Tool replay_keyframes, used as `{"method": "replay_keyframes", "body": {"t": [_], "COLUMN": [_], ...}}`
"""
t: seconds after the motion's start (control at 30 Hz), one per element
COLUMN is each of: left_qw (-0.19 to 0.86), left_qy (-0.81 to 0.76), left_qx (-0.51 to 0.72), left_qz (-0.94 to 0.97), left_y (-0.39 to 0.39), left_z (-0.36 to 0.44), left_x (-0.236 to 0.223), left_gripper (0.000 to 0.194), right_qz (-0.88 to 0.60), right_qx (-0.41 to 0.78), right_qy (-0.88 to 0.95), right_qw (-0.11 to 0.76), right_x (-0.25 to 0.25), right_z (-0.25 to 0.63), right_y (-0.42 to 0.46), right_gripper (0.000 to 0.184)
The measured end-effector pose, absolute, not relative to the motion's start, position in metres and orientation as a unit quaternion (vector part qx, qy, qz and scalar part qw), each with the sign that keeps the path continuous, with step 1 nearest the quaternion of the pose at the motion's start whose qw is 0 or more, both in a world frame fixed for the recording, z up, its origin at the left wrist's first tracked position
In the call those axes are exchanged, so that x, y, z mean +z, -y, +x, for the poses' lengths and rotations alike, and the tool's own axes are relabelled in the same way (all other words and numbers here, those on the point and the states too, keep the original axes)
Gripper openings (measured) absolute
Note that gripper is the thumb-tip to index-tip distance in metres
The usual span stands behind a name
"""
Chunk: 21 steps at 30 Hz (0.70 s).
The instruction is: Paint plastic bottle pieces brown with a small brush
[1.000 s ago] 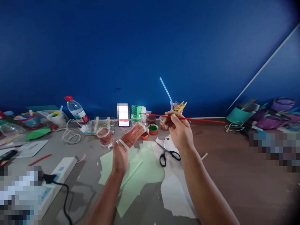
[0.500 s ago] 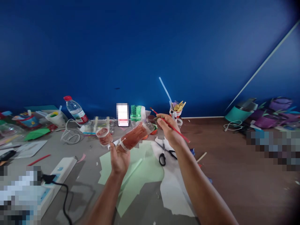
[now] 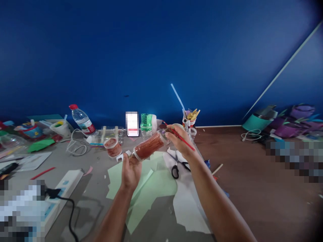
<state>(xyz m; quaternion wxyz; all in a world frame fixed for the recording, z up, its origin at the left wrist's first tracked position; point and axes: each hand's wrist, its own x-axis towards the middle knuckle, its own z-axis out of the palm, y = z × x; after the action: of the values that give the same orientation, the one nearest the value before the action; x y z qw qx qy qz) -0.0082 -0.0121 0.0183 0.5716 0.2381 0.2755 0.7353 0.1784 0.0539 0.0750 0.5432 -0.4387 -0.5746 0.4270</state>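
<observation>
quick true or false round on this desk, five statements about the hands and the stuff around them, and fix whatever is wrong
1. The right hand holds a red paintbrush. True.
2. The left hand rests flat on the desk. False: it holds one end of a reddish-brown container.
3. The scissors stand upright in a cup. False: they lie on paper.
4. A black plug sits on the white power strip. True.
5. The labelled water bottle has a blue cap. False: its cap is red.
</observation>
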Motion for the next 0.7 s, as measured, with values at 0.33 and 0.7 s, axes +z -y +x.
{"method": "replay_keyframes", "body": {"t": [0.33,0.7], "left_qw": [0.624,0.58], "left_qy": [-0.287,-0.27], "left_qx": [0.714,0.736], "left_qz": [0.137,0.22], "left_y": [0.008,0.002], "left_z": [-0.016,-0.017], "left_x": [0.026,0.012], "left_gripper": [0.054,0.012], "right_qz": [-0.417,-0.404], "right_qx": [0.484,0.446], "right_qy": [0.546,0.543], "right_qw": [0.542,0.586], "right_x": [0.075,0.07], "right_z": [0.18,0.188], "right_y": [-0.057,-0.063], "right_gripper": [0.049,0.049]}}
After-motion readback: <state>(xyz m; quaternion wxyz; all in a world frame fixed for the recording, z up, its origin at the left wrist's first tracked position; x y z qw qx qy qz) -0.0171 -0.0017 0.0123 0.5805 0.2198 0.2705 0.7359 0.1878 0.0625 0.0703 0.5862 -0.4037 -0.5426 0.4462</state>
